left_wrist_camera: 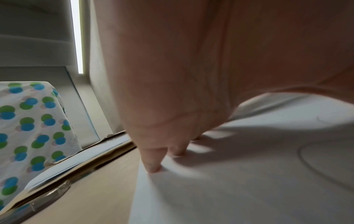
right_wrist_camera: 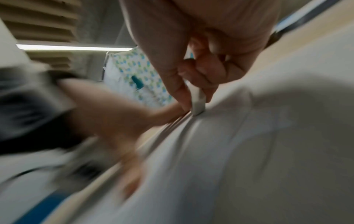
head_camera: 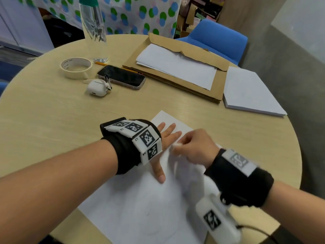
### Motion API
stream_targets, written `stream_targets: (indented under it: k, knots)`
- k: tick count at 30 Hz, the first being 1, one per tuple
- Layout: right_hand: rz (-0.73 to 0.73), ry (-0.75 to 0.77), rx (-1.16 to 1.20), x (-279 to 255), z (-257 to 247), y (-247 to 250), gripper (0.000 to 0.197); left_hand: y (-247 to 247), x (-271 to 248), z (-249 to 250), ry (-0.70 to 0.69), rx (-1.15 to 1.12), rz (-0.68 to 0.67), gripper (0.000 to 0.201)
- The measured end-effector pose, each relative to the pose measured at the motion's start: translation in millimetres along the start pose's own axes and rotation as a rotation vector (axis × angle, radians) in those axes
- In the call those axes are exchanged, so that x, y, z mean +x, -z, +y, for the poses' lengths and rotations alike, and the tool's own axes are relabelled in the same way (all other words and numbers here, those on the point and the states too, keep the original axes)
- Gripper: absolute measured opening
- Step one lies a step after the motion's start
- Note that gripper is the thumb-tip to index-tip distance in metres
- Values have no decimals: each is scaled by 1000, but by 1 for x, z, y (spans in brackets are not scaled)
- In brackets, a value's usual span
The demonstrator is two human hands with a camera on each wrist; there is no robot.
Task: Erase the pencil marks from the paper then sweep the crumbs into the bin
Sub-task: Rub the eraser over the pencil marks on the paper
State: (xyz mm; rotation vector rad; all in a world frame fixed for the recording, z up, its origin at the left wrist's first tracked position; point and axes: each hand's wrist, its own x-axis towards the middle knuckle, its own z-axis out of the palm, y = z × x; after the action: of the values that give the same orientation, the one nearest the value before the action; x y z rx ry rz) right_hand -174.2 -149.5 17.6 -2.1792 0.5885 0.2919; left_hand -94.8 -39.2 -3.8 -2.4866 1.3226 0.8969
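Observation:
A white sheet of paper (head_camera: 140,205) with faint pencil curves lies at the near edge of the round wooden table (head_camera: 44,110). My left hand (head_camera: 165,138) lies flat on the sheet's far part, fingers spread and pressing it down (left_wrist_camera: 153,168). My right hand (head_camera: 191,145) pinches a white eraser (right_wrist_camera: 198,104) between thumb and fingers, its tip touching the paper just beside the left hand. The right hand and the paper near it are motion-blurred. No bin shows in any view.
A phone (head_camera: 121,77), a white earbud case (head_camera: 97,88), a masking tape roll (head_camera: 76,66), a pencil (head_camera: 101,63) and a clear bottle (head_camera: 93,27) stand at the back left. A brown envelope with sheets (head_camera: 175,67) and a paper stack (head_camera: 249,92) lie back right. A blue chair (head_camera: 214,37) stands behind.

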Motion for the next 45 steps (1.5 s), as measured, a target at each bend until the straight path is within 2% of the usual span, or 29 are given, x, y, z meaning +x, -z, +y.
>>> stream_targets:
  k: [2, 3, 7, 8, 10, 13, 14, 18, 20, 23, 26, 29, 32, 34, 37, 38, 39, 43, 45]
  knots:
    - [-131, -17, -9, -9, 0, -9, 11, 0, 1, -1, -4, 9, 0, 140]
    - [-131, -42, -9, -7, 0, -5, 13, 0, 1, -1, -6, 13, -4, 139]
    - [136, -101, 42, 16, 2, 25, 11, 1, -1, -4, -9, 16, -8, 141]
    - [165, -95, 58, 17, 3, 25, 11, 0, 0, -5, -11, 13, -9, 141]
    - [79, -53, 44, 6, 5, 12, 10, -2, 1, -7, -13, 16, -7, 143]
    - [-183, -55, -6, -14, 3, -6, 12, -2, 1, -8, -23, 3, -18, 143]
    - [-193, -69, -16, -12, 2, -2, 13, -2, 0, -8, -27, -3, -21, 142]
    - [106, -126, 60, 16, 1, 32, 9, 0, -5, -6, -40, -15, 3, 138]
    - [142, -102, 83, 14, 2, 29, 8, 0, -4, -5, -37, -18, 3, 138]
    - [-27, -13, 17, -10, 10, 2, 13, -1, -2, -7, -29, -8, -9, 139]
    - [-171, -39, -28, -13, 10, 3, 13, -1, -1, -7, -23, 3, -23, 139]
    - [-41, -89, 30, 10, 4, 28, 12, 2, -3, -5, -17, 1, -27, 139]
    - [79, -57, 72, 17, 5, 29, 9, 2, -3, -4, -13, -3, -28, 140]
    - [26, -7, 59, 4, 13, 19, 11, 1, -2, -6, -10, 8, -26, 140]
    - [-195, -11, -31, -15, 16, 8, 11, 0, -2, -6, -8, 19, -29, 140]
    - [-224, -30, -35, -13, 15, 11, 11, 1, -1, -5, -10, 25, -31, 140]
    - [-204, -50, -34, -7, 12, 16, 12, 1, -2, -5, -11, 24, -32, 140]
    - [58, -73, 59, 20, 6, 35, 10, 3, -5, -3, -15, 7, -29, 139]
    - [66, -24, 63, 13, 14, 28, 10, 3, -5, -3, -13, 6, -28, 139]
